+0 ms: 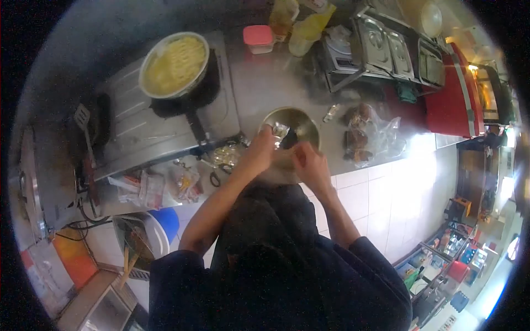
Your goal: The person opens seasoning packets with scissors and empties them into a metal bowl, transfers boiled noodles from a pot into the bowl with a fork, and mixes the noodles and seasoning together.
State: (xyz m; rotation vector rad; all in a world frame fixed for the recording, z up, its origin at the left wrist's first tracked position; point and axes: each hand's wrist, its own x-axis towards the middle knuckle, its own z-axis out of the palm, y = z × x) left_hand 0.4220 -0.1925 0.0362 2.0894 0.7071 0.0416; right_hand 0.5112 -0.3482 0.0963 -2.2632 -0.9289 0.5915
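Observation:
A round metal bowl (310, 124) stands on the steel counter right in front of me. Over its left side, my left hand (264, 144) is closed on a crumpled silver foil packet (280, 131). My right hand (309, 161) is at the bowl's near right rim, its fingers pinched together. Whatever lies between those fingers is too small to make out. Something dark shows inside the bowl, partly covered by the packet and my hands.
On the stove to the left, a pot (174, 66) holds pale yellow food in liquid. A pink-lidded tub (259, 38) stands behind. To the right lie plastic bags (381, 135) with brown items. Scissors (215, 179), wrappers and a spatula (83, 118) are on the left.

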